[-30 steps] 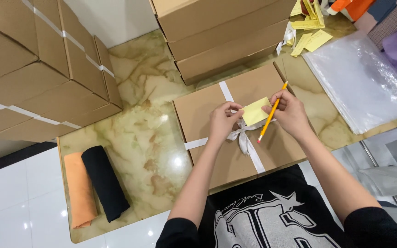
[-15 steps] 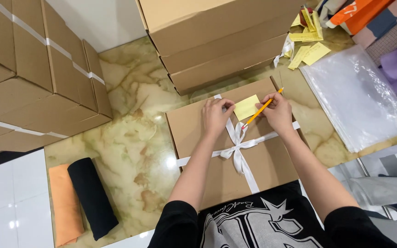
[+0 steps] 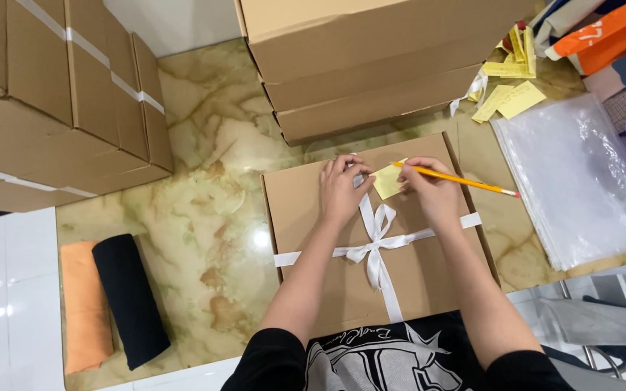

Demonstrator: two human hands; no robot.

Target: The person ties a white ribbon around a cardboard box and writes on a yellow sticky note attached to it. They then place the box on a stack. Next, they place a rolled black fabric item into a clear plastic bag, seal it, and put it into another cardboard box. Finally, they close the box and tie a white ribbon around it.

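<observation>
Hands meet over a flat brown cardboard box [image 3: 342, 289] tied with a white ribbon [image 3: 377, 242], which sits on a marbled green-and-cream floor [image 3: 204, 181] just in front of the kneeling person. The left hand [image 3: 342, 190] lies palm down with fingers loosely spread, pressing the far half of the lid just left of the ribbon's lengthwise band, and grips nothing. The right hand [image 3: 432, 192] is curled around a yellow pencil [image 3: 458, 179], whose long axis runs left to right with a slight slant toward the near side, its dark end out to the right beyond the knuckles. Between the two hands, touching both sets of fingertips, sits a small yellow sticky note [image 3: 387, 181] on the lid, just right of the ribbon band and beyond the bow; the right hand is the nearer to it, with the pencil's left end over the note's far edge. Whether the note is already stuck flat cannot be told. Stacked cardboard cartons [image 3: 371, 65] stand beyond the box, more cartons [image 3: 52, 108] to the left. Loose yellow notes [image 3: 508, 98] and clear plastic bags [image 3: 574, 181] lie to the right, while rolled black cloth [image 3: 130, 300] and orange cloth [image 3: 85, 308] lie near left.
</observation>
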